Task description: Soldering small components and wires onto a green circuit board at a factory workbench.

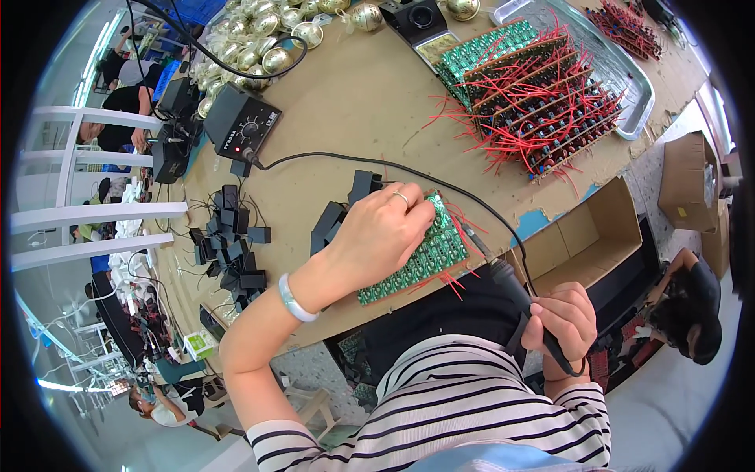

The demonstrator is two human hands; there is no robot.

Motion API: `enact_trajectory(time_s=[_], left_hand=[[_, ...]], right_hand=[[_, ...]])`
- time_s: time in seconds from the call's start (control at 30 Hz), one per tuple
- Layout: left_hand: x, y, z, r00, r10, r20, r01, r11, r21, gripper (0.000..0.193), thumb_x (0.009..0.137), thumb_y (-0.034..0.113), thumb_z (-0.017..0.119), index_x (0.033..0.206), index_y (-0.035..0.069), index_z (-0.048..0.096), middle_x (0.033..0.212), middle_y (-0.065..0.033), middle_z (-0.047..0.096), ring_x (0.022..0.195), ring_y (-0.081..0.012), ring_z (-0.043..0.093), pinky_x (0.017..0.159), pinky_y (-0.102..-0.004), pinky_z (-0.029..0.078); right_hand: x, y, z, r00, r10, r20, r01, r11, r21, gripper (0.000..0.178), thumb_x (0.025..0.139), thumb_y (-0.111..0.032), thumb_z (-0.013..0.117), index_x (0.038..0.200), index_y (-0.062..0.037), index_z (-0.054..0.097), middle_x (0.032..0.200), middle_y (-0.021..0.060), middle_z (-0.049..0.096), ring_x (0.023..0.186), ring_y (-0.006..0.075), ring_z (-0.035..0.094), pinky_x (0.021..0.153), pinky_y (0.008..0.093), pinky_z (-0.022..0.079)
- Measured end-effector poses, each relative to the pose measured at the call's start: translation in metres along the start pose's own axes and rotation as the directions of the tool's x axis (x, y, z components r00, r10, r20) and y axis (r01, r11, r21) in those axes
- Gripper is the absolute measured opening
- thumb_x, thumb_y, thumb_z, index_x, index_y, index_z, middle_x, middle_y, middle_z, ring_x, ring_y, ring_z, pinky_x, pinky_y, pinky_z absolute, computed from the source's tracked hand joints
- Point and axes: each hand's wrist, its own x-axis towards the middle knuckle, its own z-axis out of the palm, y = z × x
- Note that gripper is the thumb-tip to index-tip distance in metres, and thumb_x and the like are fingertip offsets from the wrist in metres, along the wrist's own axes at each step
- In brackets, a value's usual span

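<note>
A green circuit board panel (417, 263) with red wires along its edges lies at the table's front edge. My left hand (389, 228) rests over it, fingers bent and pressed together at its upper part; what they pinch is hidden beneath them. My right hand (565, 318) is closed round the handle of a soldering iron (513, 285), whose tip points up and left toward the panel's right edge. I cannot tell whether the tip touches it. Two black plastic boxes (328, 226) sit beside and behind my left hand.
The iron's cord runs across the table (346, 102) to a black soldering station (242, 126). Stacked boards with red wires (543, 102) stand at a metal tray (641, 106). More black boxes (232, 244), gold round ornaments (275, 59), a cardboard box (582, 236) and a co-worker (688, 303) surround the workspace.
</note>
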Motion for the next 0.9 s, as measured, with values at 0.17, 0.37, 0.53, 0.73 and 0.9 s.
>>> enact_trajectory(time_s=[0.17, 0.37, 0.53, 0.73, 0.9], left_hand=[[0.000, 0.000, 0.001, 1.000, -0.019, -0.001, 0.019, 0.999, -0.037, 0.013, 0.082, 0.005, 0.073, 0.092, 0.005, 0.065, 0.091, -0.0080, 0.058, 0.088, -0.0281, 0.064, 0.075, -0.0394, 0.054], [0.000, -0.002, -0.001, 1.000, -0.020, 0.012, 0.021, 0.999, -0.031, 0.011, 0.083, 0.004, 0.073, 0.093, 0.005, 0.066, 0.090, -0.0079, 0.059, 0.090, -0.0278, 0.064, 0.076, -0.0398, 0.055], [-0.004, -0.003, -0.009, 1.000, -0.010, 0.004, 0.010, 1.000, -0.019, 0.015, 0.083, 0.004, 0.074, 0.095, 0.005, 0.067, 0.093, -0.0079, 0.061, 0.091, -0.0282, 0.064, 0.075, -0.0399, 0.054], [-0.051, 0.009, -0.043, 0.944, -0.297, -0.142, 0.305, 0.952, 0.038, 0.018, 0.085, 0.007, 0.075, 0.101, 0.004, 0.066, 0.098, -0.0130, 0.064, 0.094, -0.0325, 0.065, 0.076, -0.0402, 0.053], [-0.133, 0.005, -0.062, 0.739, -0.672, -0.050, 0.673, 0.735, 0.077, 0.018, 0.092, 0.007, 0.070, 0.107, 0.000, 0.064, 0.098, -0.0178, 0.065, 0.091, -0.0364, 0.065, 0.078, -0.0422, 0.052]], right_hand=[[0.001, -0.002, -0.001, 1.000, 0.006, 0.004, -0.006, 1.000, 0.001, 0.015, 0.078, 0.002, 0.071, 0.091, -0.0020, 0.066, 0.077, 0.0067, 0.067, 0.061, 0.0207, 0.063, 0.057, 0.0316, 0.053], [0.002, -0.004, 0.000, 1.000, 0.018, -0.002, -0.018, 1.000, -0.005, 0.015, 0.078, 0.002, 0.071, 0.091, -0.0025, 0.066, 0.077, 0.0069, 0.067, 0.061, 0.0210, 0.063, 0.058, 0.0318, 0.053], [0.002, -0.004, 0.004, 1.000, 0.024, -0.015, -0.024, 1.000, 0.002, 0.007, 0.084, -0.002, 0.069, 0.088, -0.0011, 0.064, 0.075, 0.0093, 0.067, 0.060, 0.0233, 0.062, 0.057, 0.0342, 0.052], [-0.001, -0.007, -0.007, 0.997, 0.075, -0.021, -0.076, 0.996, -0.040, 0.008, 0.089, -0.004, 0.067, 0.087, 0.0003, 0.061, 0.077, 0.0128, 0.066, 0.059, 0.0264, 0.059, 0.055, 0.0381, 0.048], [-0.003, 0.000, -0.001, 0.997, 0.074, -0.009, -0.074, 0.996, -0.048, 0.007, 0.089, -0.003, 0.067, 0.089, 0.0005, 0.061, 0.080, 0.0118, 0.066, 0.061, 0.0260, 0.061, 0.055, 0.0379, 0.049]])
